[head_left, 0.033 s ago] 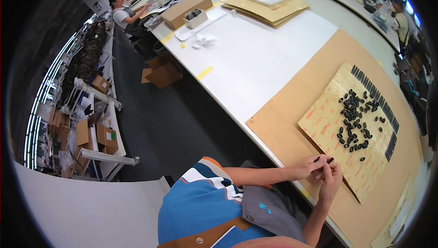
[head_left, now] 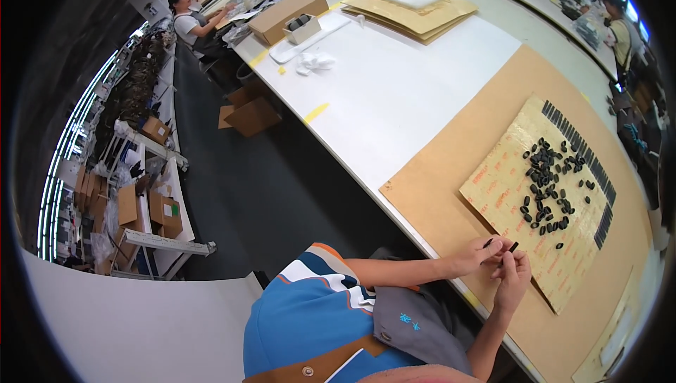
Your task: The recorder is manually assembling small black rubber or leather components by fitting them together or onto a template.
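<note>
My left hand [head_left: 473, 257] and my right hand [head_left: 514, 279] are close together over the near edge of the board, fingertips almost meeting. A short black strip [head_left: 513, 247] pokes up from the pinched fingers of my right hand. Between the thumb and fingers of my left hand shows a small dark piece [head_left: 487, 243]; its full shape is hidden. Beyond them lies a tan board [head_left: 493, 193] with reddish print. Scattered on it are many small black oval rings [head_left: 542, 175]. Flat black strips [head_left: 598, 172] stand side by side in a row along its far right edge.
Brown sheeting [head_left: 436, 172] lies under the board on a white table [head_left: 394, 108]. Farther back are stacked tan boards [head_left: 415, 6], a cardboard box [head_left: 287, 17] and crumpled white tissue [head_left: 315, 63]. A co-worker [head_left: 193, 24] sits at the far left, another person [head_left: 618, 34] at the far right.
My right hand has shifted slightly to the right and opened a small gap from my left. The black strip shows a little more. The rings and the row of strips are unchanged.
</note>
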The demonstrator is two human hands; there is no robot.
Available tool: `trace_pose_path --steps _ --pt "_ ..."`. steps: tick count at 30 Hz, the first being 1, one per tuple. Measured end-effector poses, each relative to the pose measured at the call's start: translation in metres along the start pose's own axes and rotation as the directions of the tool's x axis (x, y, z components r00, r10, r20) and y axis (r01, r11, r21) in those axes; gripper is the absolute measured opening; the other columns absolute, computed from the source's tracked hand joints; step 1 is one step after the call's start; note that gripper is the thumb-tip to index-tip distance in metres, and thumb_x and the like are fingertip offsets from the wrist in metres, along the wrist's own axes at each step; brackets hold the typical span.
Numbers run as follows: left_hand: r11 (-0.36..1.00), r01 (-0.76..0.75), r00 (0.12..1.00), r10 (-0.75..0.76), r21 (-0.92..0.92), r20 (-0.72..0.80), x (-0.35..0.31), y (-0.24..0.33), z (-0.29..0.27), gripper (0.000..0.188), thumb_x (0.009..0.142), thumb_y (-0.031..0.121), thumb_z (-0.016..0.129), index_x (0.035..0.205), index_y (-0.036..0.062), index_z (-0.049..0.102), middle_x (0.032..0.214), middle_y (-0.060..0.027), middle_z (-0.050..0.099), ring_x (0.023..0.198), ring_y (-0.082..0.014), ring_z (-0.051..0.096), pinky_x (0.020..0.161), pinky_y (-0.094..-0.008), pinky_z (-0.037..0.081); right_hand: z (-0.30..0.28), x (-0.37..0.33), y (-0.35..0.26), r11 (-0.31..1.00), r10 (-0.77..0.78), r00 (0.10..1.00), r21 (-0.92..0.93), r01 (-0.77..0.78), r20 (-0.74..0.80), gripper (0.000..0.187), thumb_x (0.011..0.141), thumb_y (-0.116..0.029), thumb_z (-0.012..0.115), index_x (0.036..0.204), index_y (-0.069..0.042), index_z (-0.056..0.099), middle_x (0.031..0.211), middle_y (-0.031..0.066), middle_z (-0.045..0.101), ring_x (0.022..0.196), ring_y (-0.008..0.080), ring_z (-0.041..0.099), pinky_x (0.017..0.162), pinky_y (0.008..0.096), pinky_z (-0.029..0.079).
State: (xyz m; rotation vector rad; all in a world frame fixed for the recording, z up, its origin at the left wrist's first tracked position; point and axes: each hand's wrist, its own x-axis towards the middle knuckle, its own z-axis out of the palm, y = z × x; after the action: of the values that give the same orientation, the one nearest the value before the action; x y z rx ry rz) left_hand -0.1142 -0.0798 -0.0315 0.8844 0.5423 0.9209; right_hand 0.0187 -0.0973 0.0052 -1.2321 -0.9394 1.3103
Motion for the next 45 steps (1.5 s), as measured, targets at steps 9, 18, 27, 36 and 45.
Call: trace_pose_path --steps 9,18,27,36,45 --pt "0.952 0.023 0.995 0.008 0.305 -0.1 0.0 0.012 0.002 0.021 0.094 0.025 0.053 0.093 0.0041 0.055 0.068 0.0048 0.045 0.063 -0.0037 0.04 0.053 -0.0222 0.036 -0.016 -0.006 0.001 0.997 0.075 0.997 -0.022 -0.075 0.003 0.007 0.088 -0.007 0.058 0.085 -0.001 0.056 0.07 0.0026 0.056 0.055 0.0069 0.052 0.05 0.019 0.044" --pt "0.963 0.045 0.994 -0.016 0.265 -0.111 -0.002 0.019 0.001 0.019 0.093 0.022 0.055 0.091 0.0039 0.058 0.068 0.0057 0.044 0.062 -0.0014 0.039 0.052 -0.0201 0.033 -0.02 -0.007 0.003 0.998 0.058 0.996 0.017 -0.057 -0.065 0.005 0.086 -0.005 0.06 0.089 -0.001 0.057 0.075 0.0034 0.058 0.061 0.0091 0.057 0.057 0.0214 0.049" --pt "0.902 -0.229 0.971 0.236 0.365 0.025 0.004 0.002 -0.002 0.022 0.095 0.025 0.052 0.098 0.0044 0.06 0.06 0.0071 0.04 0.049 -0.0018 0.034 0.043 -0.0197 0.028 -0.019 -0.009 0.001 0.999 0.044 0.999 -0.025 -0.045 -0.015 0.005 0.086 -0.003 0.06 0.089 -0.001 0.056 0.074 0.0038 0.058 0.06 0.0101 0.058 0.058 0.022 0.05" --pt "0.974 0.219 0.975 -0.221 0.058 0.025 -0.003 0.029 -0.004 0.017 0.088 0.02 0.063 0.094 0.0052 0.058 0.065 0.0065 0.042 0.05 -0.0015 0.034 0.043 -0.0185 0.027 -0.023 -0.008 0.002 0.994 0.071 0.997 0.082 -0.069 -0.015 0.004 0.085 -0.001 0.058 0.089 0.0 0.055 0.074 0.005 0.06 0.06 0.0107 0.058 0.058 0.0223 0.05" --pt "0.969 0.191 0.981 -0.191 0.154 -0.015 -0.001 0.026 -0.004 0.016 0.082 0.014 0.069 0.083 0.0046 0.057 0.061 0.0062 0.045 0.049 -0.0011 0.036 0.042 -0.0187 0.027 -0.035 -0.011 0.006 0.994 0.095 0.986 0.043 -0.102 0.138 0.01 0.082 -0.002 0.066 0.086 0.002 0.058 0.076 0.008 0.062 0.061 0.0124 0.061 0.058 0.0217 0.05"
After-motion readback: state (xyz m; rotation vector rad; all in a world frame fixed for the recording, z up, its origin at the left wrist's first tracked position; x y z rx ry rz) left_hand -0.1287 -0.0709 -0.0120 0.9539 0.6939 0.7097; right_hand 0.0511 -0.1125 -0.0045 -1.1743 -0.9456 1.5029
